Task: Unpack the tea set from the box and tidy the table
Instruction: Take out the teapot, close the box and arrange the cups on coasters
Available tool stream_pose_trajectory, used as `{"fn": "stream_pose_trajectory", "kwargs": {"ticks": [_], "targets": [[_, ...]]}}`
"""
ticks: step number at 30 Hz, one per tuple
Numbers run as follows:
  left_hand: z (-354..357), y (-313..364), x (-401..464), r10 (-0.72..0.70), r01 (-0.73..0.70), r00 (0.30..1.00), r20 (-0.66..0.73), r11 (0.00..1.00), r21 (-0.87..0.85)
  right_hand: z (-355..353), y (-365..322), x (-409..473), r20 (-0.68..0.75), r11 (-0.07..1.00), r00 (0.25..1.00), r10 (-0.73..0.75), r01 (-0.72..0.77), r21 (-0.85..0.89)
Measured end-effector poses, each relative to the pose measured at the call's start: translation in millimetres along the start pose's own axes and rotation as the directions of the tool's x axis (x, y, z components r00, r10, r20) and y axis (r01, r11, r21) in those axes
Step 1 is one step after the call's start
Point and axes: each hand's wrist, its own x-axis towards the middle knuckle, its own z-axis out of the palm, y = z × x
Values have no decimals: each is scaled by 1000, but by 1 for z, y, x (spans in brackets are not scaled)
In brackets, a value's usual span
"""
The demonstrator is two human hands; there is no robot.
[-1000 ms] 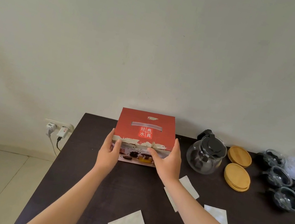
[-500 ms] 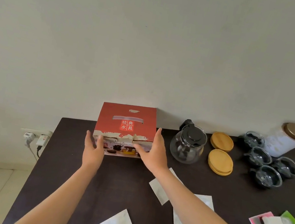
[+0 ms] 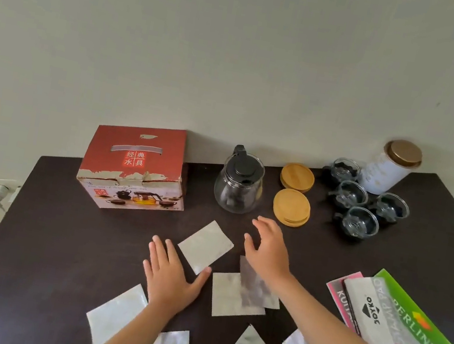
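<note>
Showing both hands empty over the dark table (image 3: pixel 57 233): left hand (image 3: pixel 170 278) spread flat, palm down, thumb just beside the near corner of a white wrapping sheet (image 3: pixel 205 245); right hand (image 3: pixel 267 252) open with fingers fanned above two overlapping sheets (image 3: pixel 240 294), pinching nothing. Cannot tell whether either palm actually touches the tabletop.

Places the red tea-set box (image 3: pixel 132 167) at the far left corner, flaps closed, close to the far edge. Sets the unpacked pieces along the same far edge:
- a glass teapot (image 3: pixel 238 187) near the box
- two stacks of bamboo coasters (image 3: pixel 291 207)
- four glass cups (image 3: pixel 361 222) in a cluster
- a white canister (image 3: pixel 390 167) towards the far right corner

Leaves more sheets scattered over the near half, and stationery packets (image 3: pixel 405 324) at the right edge.

Suggests, as a judgement, unpacking done and gathering of the loose sheets as the step in hand.

Hazards from here:
- Clipping the teapot, just beyond the right fingertips, during a quick forward sweep.
- Sliding sheets off the near edge by raking them flat instead of lifting; thin, light paper likely to skate on the smooth top.
- Creasing or tearing the overlapped pair by pressing down before separating.
- Nudging the coasters when reaching towards the far edge.
</note>
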Motion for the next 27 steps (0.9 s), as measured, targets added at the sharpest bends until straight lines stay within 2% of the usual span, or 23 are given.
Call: {"fn": "stream_pose_trajectory", "kwargs": {"ticks": [3,6,9,12,16,27], "targets": [[18,1,-3,6,0,999,-51,995,104,-22,28,22,-27,997,997,69,-70,-38],[26,1,2,9,-2,999,-40,986,167,-39,49,56,-23,967,975,222,-223,-124],[29,1,2,4,5,999,-43,979,202,-49,61,91,48,899,915,401,-382,-212],[31,0,2,-4,12,999,-42,979,202,-49,65,111,136,851,857,496,-449,-272],[33,-1,4,-8,17,999,-47,980,199,-46,61,119,168,846,849,500,-438,-306],[31,1,3,-33,40,999,-39,981,190,-30,45,113,211,903,892,399,-341,-263]]}}
